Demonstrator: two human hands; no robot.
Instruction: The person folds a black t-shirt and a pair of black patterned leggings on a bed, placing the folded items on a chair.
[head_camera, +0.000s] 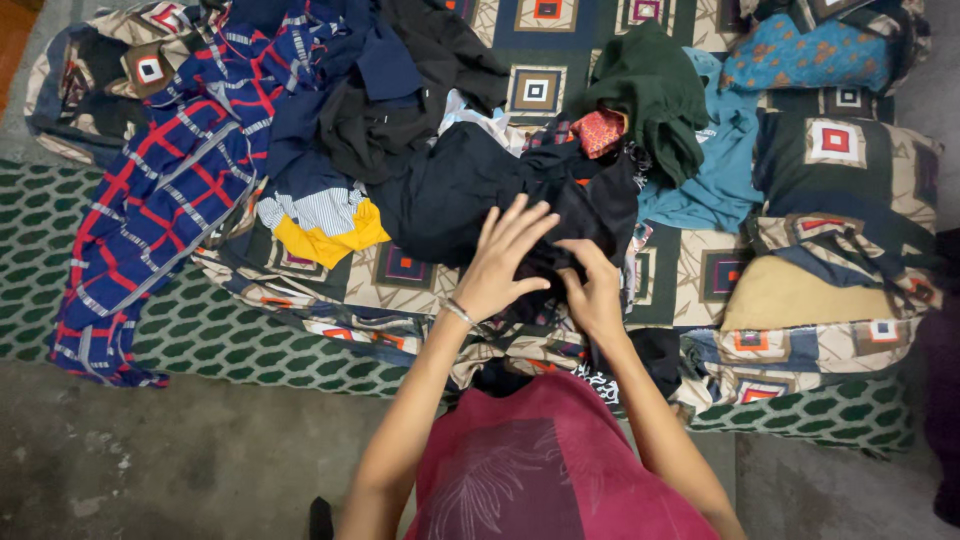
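Maroon shirt (540, 470) of the person fills the bottom edge, both bare arms reaching forward over a patterned bedsheet (420, 270). Left hand (500, 265), thin bracelet on the wrist, lies flat with fingers spread wide on a black garment (470, 190), pressing it down, gripping nothing. Right hand (592, 290) has fingers curled, pinching a fold of the same black garment near its lower edge, likely to keep the cloth taut. The garment sits mid-bed, in front of the clothes heap: plaid cloth (150, 200) to the left, yellow piece (320, 240) beside it, green top (650, 95) and teal cloth (720, 170) to the right.
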